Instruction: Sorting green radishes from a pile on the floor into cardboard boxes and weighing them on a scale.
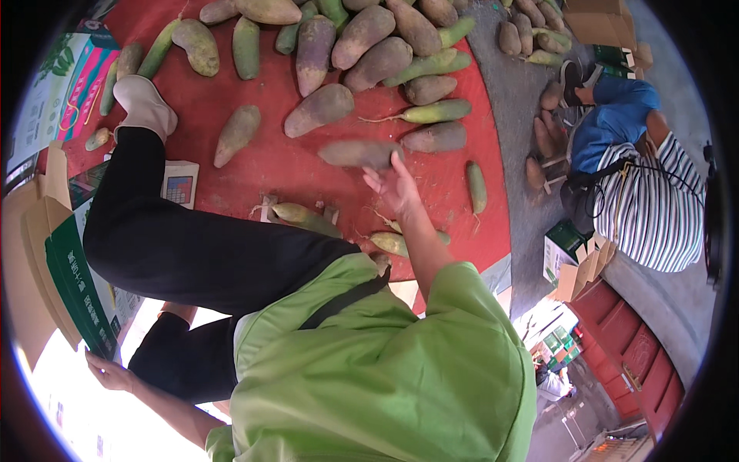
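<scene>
- A person in a green shirt works over a red mat (285, 189) strewn with long radishes, the right hand (394, 189) open, thumb and fingers parted at the end of one blurred purplish radish (359, 154).
- That radish lies near the middle of the mat, just below a larger radish (319, 110); whether it rests there or hangs above cannot be told.
- The step in hand appears to be placing or picking up this single radish — a new hold would call for the fingers to close round its middle.
- The left hand (109, 373) reaches the lower corner of a green-and-brown carton (81, 289), fingertips at its edge; how firmly they hold, if at all, is unclear.
- That carton's brown flaps stand up, its contents hidden from this angle.
- At right, near a co-worker in a striped shirt (654, 204), sits a green-and-white carton (556, 260) with flaps open, its inside too dark to read; a plain brown carton (600, 23) stands beyond.
</scene>
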Tool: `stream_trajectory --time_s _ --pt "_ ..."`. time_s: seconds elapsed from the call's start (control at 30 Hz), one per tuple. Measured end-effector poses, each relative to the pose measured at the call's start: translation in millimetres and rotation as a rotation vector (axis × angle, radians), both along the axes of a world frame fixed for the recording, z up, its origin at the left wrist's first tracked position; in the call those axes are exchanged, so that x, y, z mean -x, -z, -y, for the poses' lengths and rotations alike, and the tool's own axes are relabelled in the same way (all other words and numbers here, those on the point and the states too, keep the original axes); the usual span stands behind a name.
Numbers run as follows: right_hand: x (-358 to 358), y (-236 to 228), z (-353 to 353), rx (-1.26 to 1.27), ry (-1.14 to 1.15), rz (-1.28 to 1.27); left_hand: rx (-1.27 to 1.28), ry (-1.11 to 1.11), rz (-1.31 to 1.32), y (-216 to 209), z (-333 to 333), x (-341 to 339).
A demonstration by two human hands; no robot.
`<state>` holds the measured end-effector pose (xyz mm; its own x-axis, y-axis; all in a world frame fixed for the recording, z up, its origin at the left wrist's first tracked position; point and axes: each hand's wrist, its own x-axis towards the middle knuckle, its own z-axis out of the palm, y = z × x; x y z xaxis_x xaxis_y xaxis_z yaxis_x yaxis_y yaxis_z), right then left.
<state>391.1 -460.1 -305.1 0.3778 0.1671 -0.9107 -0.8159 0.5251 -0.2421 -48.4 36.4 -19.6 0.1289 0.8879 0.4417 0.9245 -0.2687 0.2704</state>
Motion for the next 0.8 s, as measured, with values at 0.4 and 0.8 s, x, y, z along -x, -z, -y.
stream_trajectory --time_s 0.4,0.8 --pt "-71.6 40.4 218.2 1.659 -1.121 0.296 0.052 -0.010 0.113 -7.9 1.8 17.8" --pt "-68.3 46.3 224.7 1.633 -1.542 -0.085 -0.024 0.035 0.092 -35.0 19.2 -22.2"
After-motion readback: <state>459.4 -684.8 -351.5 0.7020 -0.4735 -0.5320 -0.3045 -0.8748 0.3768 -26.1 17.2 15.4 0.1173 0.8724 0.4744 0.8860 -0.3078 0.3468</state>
